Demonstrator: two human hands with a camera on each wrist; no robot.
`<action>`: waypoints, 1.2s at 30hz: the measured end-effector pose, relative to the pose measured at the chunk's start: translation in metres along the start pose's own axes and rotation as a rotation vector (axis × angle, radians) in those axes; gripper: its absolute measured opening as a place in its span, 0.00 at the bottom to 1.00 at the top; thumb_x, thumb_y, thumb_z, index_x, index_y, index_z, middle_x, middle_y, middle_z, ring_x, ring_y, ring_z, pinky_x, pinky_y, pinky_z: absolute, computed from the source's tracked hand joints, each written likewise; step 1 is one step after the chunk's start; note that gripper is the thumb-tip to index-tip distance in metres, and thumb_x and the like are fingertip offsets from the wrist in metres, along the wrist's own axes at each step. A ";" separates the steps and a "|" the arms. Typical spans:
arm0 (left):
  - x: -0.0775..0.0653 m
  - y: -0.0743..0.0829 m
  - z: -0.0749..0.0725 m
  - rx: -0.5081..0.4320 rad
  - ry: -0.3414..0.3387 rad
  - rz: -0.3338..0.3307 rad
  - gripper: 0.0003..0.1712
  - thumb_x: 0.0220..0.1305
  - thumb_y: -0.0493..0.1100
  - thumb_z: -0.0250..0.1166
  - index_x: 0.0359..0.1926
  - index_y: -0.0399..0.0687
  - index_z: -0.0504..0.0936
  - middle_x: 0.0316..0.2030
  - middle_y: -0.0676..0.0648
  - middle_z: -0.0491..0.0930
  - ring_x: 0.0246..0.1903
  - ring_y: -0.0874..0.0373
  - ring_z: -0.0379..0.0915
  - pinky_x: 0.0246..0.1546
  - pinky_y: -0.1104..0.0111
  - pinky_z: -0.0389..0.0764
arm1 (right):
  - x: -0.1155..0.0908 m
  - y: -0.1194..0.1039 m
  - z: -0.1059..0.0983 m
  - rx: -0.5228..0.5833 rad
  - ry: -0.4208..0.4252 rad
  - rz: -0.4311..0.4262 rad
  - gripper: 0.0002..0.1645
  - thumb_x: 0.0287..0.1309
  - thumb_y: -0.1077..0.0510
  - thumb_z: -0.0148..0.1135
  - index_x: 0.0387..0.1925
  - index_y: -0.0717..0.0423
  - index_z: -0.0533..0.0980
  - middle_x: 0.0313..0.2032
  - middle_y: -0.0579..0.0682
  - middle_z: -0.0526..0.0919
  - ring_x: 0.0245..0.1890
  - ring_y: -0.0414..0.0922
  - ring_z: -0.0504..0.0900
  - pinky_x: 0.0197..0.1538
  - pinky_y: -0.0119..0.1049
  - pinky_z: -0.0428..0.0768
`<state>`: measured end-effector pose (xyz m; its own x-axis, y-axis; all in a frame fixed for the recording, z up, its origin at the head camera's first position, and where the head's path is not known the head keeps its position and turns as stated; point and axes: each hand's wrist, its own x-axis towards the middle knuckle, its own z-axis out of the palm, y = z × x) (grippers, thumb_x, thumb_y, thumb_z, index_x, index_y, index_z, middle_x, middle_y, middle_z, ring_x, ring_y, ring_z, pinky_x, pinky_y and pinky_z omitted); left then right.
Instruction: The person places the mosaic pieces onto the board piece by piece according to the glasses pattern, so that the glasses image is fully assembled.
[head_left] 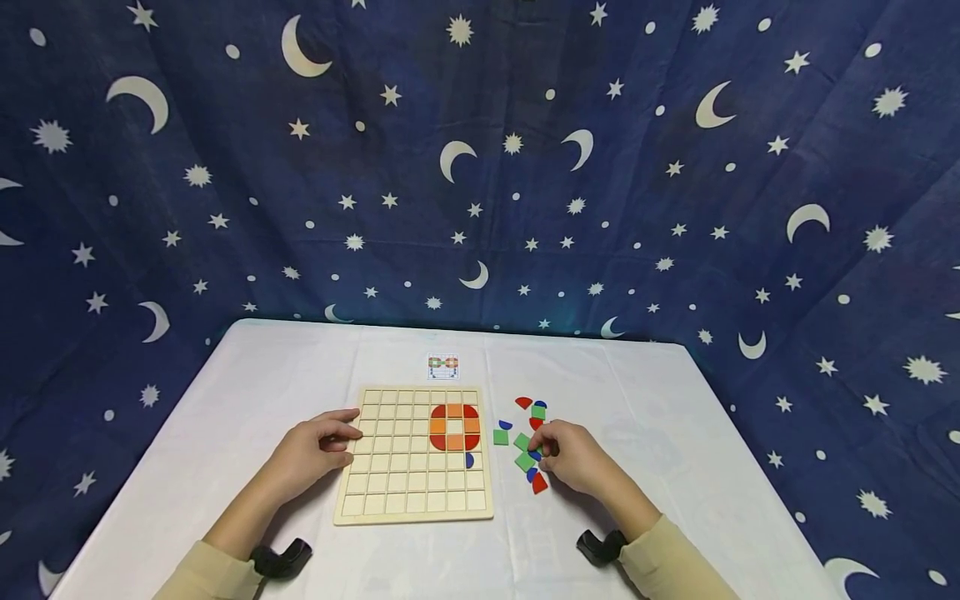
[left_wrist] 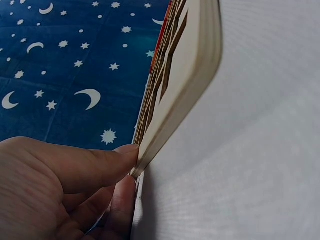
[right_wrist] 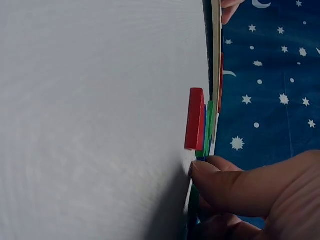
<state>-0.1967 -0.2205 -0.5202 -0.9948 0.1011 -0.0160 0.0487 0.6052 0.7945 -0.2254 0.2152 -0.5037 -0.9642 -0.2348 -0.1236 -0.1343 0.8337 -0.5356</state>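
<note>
My left hand (head_left: pixel 311 450) touches the left edge of a pale wooden grid board (head_left: pixel 390 481), the thumb (left_wrist: pixel 107 165) and fingertips at its rim. On the board, red quarter-round pieces (head_left: pixel 471 412) and orange squares (head_left: pixel 454 410) form a ring near the upper right. A blue half-circle (head_left: pixel 469 460) lies in a cell below that ring. Right of the board my right hand (head_left: pixel 573 454) reaches into loose pieces, its thumb and index finger pinching a blue half-circle piece (head_left: pixel 535 456). Green squares (head_left: pixel 501 437) and a red quarter-round piece (right_wrist: pixel 194 120) lie by those fingers.
A small pattern card (head_left: pixel 442 366) lies behind the board on the white-covered table (head_left: pixel 405 558). More loose pieces, such as a red quarter-round (head_left: pixel 523 402), spread toward the back. A dark blue star-and-moon cloth (head_left: pixel 405 167) hangs around the table.
</note>
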 end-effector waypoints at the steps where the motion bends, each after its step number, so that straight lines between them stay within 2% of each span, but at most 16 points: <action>1: 0.000 0.000 0.000 0.002 0.000 0.000 0.18 0.59 0.33 0.76 0.52 0.47 0.91 0.75 0.44 0.76 0.50 0.59 0.83 0.45 0.78 0.83 | -0.001 0.000 0.000 -0.007 -0.001 -0.003 0.18 0.55 0.71 0.77 0.36 0.44 0.85 0.30 0.45 0.76 0.36 0.43 0.75 0.41 0.35 0.78; 11: 0.001 -0.001 0.001 0.012 -0.001 0.008 0.18 0.59 0.33 0.76 0.52 0.47 0.91 0.75 0.44 0.76 0.50 0.58 0.83 0.45 0.78 0.83 | 0.000 0.002 0.000 -0.052 -0.018 -0.034 0.14 0.57 0.66 0.79 0.38 0.44 0.85 0.28 0.44 0.76 0.34 0.41 0.74 0.39 0.34 0.76; 17: 0.001 -0.001 0.002 0.011 -0.002 0.002 0.19 0.59 0.33 0.76 0.52 0.47 0.91 0.75 0.44 0.76 0.50 0.59 0.83 0.45 0.78 0.83 | -0.002 -0.001 0.001 -0.023 0.020 -0.031 0.12 0.57 0.60 0.82 0.38 0.45 0.84 0.27 0.43 0.76 0.32 0.40 0.74 0.37 0.32 0.75; 22: 0.001 -0.003 0.001 0.021 0.005 0.013 0.18 0.59 0.33 0.77 0.52 0.48 0.91 0.75 0.45 0.77 0.50 0.59 0.83 0.45 0.78 0.82 | -0.007 -0.016 0.008 0.030 0.042 -0.065 0.12 0.59 0.59 0.80 0.39 0.45 0.83 0.26 0.42 0.75 0.28 0.38 0.75 0.31 0.30 0.74; 30: 0.002 -0.004 0.002 0.024 0.002 0.016 0.18 0.60 0.34 0.77 0.52 0.48 0.91 0.75 0.44 0.76 0.51 0.59 0.83 0.46 0.77 0.82 | -0.014 -0.045 0.032 0.043 -0.024 -0.177 0.12 0.57 0.54 0.82 0.37 0.44 0.82 0.26 0.37 0.76 0.30 0.35 0.73 0.36 0.30 0.72; 36: 0.002 -0.003 0.002 0.035 -0.004 0.010 0.18 0.61 0.35 0.76 0.53 0.49 0.91 0.75 0.45 0.75 0.51 0.61 0.82 0.46 0.78 0.82 | -0.014 -0.061 0.044 0.024 -0.042 -0.197 0.13 0.56 0.53 0.82 0.34 0.43 0.81 0.24 0.36 0.74 0.27 0.34 0.71 0.33 0.29 0.71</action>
<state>-0.1985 -0.2204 -0.5239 -0.9939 0.1098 -0.0106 0.0615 0.6312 0.7731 -0.1939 0.1459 -0.5063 -0.9094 -0.4129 -0.0489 -0.3132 0.7577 -0.5726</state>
